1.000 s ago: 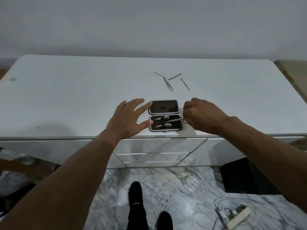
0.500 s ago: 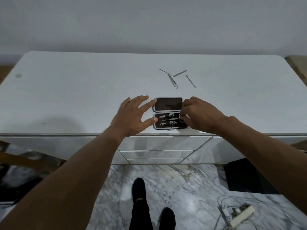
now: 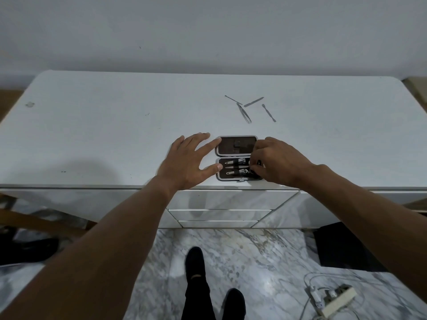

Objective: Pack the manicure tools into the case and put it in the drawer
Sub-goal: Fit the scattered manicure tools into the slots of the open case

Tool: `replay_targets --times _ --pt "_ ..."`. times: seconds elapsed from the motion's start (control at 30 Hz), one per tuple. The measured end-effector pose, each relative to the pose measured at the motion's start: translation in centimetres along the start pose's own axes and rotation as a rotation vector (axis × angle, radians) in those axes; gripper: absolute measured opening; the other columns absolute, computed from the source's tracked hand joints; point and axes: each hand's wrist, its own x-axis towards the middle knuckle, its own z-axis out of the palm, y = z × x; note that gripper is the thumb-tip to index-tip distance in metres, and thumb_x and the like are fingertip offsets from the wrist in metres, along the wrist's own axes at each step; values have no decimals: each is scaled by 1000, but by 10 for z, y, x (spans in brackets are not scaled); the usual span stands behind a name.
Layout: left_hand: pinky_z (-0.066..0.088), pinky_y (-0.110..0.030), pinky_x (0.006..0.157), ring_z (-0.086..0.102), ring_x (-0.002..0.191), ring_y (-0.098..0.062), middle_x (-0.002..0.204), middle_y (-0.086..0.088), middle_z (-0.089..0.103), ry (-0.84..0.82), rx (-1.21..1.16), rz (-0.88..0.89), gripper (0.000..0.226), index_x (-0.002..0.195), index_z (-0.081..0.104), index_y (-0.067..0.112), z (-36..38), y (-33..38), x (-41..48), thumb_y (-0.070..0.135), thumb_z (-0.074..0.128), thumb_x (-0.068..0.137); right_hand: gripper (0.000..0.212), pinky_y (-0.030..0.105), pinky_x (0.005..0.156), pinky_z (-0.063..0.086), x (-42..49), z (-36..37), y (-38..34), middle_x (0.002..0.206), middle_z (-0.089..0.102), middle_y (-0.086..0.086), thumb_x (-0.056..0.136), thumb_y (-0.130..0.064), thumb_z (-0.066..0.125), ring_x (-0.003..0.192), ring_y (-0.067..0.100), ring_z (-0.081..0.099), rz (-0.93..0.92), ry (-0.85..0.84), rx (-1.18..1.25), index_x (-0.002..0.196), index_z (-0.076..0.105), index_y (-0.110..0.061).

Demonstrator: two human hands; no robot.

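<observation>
A small dark manicure case [image 3: 235, 147] lies open near the front edge of the white dresser top [image 3: 115, 135]. Its near half holds two nail clippers [image 3: 240, 173] with small scissors [image 3: 233, 167] between them. My left hand [image 3: 187, 161] rests flat at the case's left side, index finger and thumb touching its rim. My right hand [image 3: 277, 163] covers the case's right end, fingers pinched on the scissors' handle. Several thin metal tools lie loose farther back: tweezers [image 3: 245, 113], a file [image 3: 253, 102], a pusher [image 3: 268, 112] and a thin pick [image 3: 232, 99].
Three white drawers [image 3: 219, 214] are stacked below the front edge, all closed. My feet [image 3: 196, 262] stand on marble floor. A power strip with cables [image 3: 335, 299] lies at lower right, a dark mat [image 3: 342, 248] by it. The wall rises behind the dresser.
My right hand slid the scissors leftward into the case's near half and now covers its right end. My left hand stayed at the case's left side.
</observation>
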Motion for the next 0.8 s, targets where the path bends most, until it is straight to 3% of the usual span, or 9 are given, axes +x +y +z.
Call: replay_targets --times 0.37,0.63,0.8 --pt "15 -47 120 22 147 -16 158 2 30 -23 -16 -4 69 152 21 40 -2 1 -1 72 24 91 19 40 75 51 5 -8 2 94 65 5 87 -26 56 90 28 58 63 -9 32 87 71 -14" --pt "6 -52 121 7 151 -18 163 1 17 -61 -32 -34 69 153 13 44 -4 2 -1 73 22 90 22 39 79 53 50 -20 16 100 66 9 91 -24 52 91 31 62 301 84 93 99 69 -12" --pt "13 -52 120 13 150 -19 162 -1 23 -39 -45 -41 71 152 20 44 -5 2 -1 74 29 88 24 39 80 51 90 -18 27 107 66 15 89 -20 53 98 36 62 497 79 104 107 63 -7"
